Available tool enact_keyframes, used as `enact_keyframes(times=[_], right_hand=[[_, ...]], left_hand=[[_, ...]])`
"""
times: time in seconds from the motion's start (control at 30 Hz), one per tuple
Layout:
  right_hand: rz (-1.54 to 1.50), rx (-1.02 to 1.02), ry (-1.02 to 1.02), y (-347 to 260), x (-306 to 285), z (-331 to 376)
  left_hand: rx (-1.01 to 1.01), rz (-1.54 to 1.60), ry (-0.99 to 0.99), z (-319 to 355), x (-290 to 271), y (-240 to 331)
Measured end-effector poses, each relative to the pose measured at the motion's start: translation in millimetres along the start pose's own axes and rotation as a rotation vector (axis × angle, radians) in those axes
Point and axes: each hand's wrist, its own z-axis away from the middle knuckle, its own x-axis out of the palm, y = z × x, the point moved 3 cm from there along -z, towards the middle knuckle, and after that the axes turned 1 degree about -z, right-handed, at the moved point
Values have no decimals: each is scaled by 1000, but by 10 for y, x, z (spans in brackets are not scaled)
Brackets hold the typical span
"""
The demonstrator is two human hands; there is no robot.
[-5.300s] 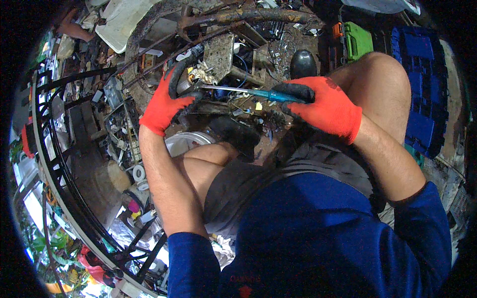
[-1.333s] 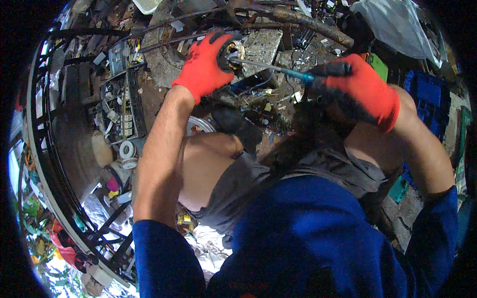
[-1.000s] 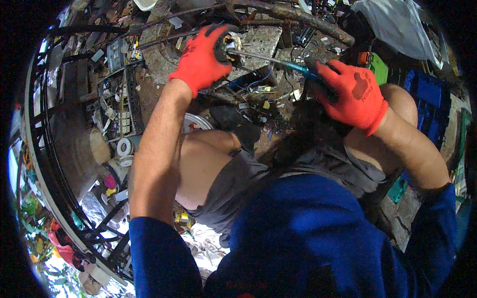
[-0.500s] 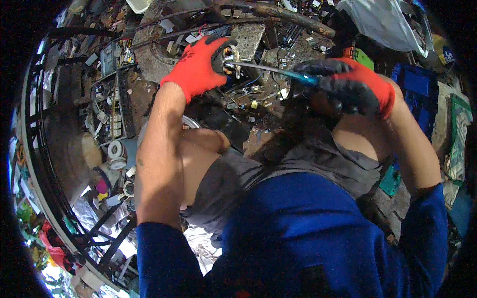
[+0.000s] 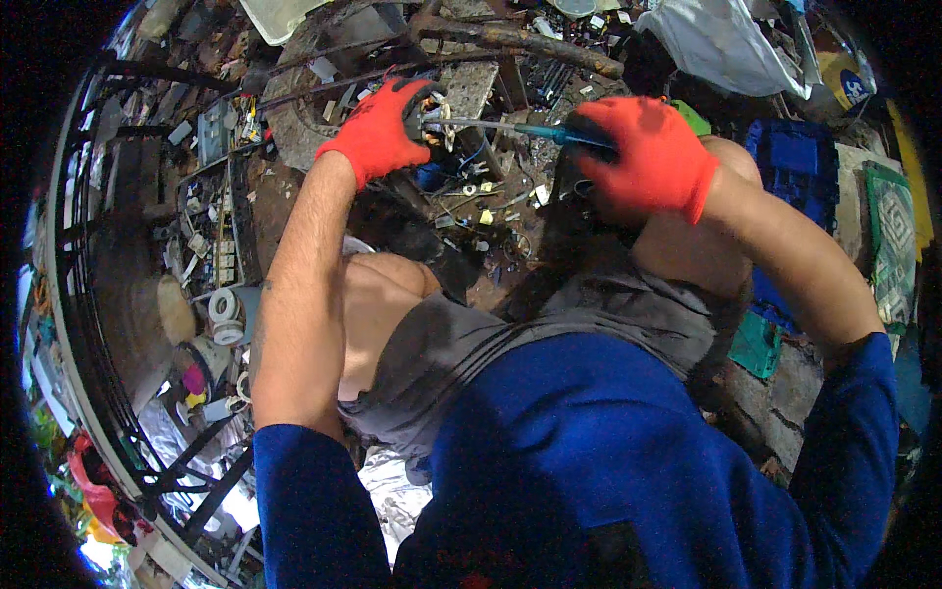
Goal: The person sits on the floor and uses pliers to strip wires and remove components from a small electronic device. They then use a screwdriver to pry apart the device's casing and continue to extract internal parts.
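Evidently the littered ground bears most of the clutter, with a blue crate standing toward its right edge. The person's right knee rises between that crate and the right hand, probably limiting outward swing. A long brown pole lies beyond the block, whose far corner shows bare. Both hands are gloved: the right hand is wrapped around the handle of a screwdriver, a grip that would suit pushing or twisting, while the left hand grasps a small part, likely to steady it against the blade. That part sits in view over the block's left edge, the screwdriver's tip at or just beside it; contact cannot be told. Only the shaft crosses the air between the gloves, leaving room nearer the body.
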Motion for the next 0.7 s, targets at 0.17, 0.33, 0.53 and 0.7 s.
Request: enact_keyframes(times=[0.17,0.33,0.53,0.7], right_hand=[[-154,-542,-278,432,-202,-300],[36,-282,1,185,-162,-259],[424,-247,105,7,-233,-210],[-141,105,-117,214,-295,-342]], left_hand=[[0,15,-7,-15,1,33],[27,108,0,30,15,-3],[9,35,28,-5,23,-1],[-17,68,-2,-32,28,-19]])
